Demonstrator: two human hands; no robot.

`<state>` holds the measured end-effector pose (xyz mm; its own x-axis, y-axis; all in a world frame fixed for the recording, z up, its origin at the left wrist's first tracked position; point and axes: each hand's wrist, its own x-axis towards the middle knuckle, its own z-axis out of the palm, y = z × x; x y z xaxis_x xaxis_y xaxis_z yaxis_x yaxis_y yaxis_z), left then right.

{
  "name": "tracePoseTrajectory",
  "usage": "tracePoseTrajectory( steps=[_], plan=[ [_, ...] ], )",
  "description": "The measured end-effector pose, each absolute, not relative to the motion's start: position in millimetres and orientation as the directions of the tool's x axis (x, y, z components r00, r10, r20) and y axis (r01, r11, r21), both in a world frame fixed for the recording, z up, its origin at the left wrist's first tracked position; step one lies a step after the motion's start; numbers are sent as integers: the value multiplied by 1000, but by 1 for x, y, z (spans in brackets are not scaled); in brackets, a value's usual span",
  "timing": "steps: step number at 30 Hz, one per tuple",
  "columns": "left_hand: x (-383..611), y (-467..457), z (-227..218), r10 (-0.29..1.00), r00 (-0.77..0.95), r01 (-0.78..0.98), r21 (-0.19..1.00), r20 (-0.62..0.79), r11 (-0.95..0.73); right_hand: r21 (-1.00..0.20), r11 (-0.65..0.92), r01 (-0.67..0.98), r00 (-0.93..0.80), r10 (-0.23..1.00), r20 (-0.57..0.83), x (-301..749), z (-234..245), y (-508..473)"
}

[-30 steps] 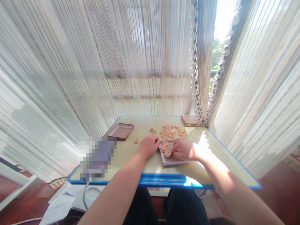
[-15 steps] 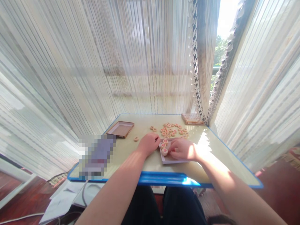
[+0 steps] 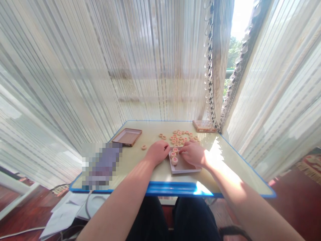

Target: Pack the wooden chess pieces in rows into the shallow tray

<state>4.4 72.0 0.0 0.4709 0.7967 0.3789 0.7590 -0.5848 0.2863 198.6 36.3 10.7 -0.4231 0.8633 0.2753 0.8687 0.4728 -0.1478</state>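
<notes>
A shallow white-rimmed box (image 3: 187,171) lies near the front of the table, with three round xiangqi pieces (image 3: 175,161) in a column along its left side. Against the box's left edge rests my left hand (image 3: 157,152), its fingers curled; whether they grip anything is hidden. My right hand (image 3: 193,153) hovers over the box's right part, fingers apart and pointing left towards the pieces. No piece shows in it. Just behind the box, a loose cluster of xiangqi pieces (image 3: 179,133) is spread over the tabletop.
A brown-edged lid or tray (image 3: 127,136) lies at the back left, with a pixelated dark panel (image 3: 105,164) in front of it. One lone piece (image 3: 143,147) sits left of my hands. A flat wooden case (image 3: 204,126) is at the back right. The table (image 3: 240,174) has a blue edge.
My right hand has lifted away from the inside of the box and moved slightly back, towards the loose pieces. My left hand stays at the box's edge. The view has shifted a little.
</notes>
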Motion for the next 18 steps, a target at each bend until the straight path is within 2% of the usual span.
tracePoseTrajectory(
  steps=[9,18],
  plan=[
    [4,73,-3,795,471,766,270,384,-584,-188,500,845,-455,858,236,191,10,36],
    [4,75,-4,783,481,767,244,395,-594,-200,516,833,-458,846,272,189,8,38]
  ],
)
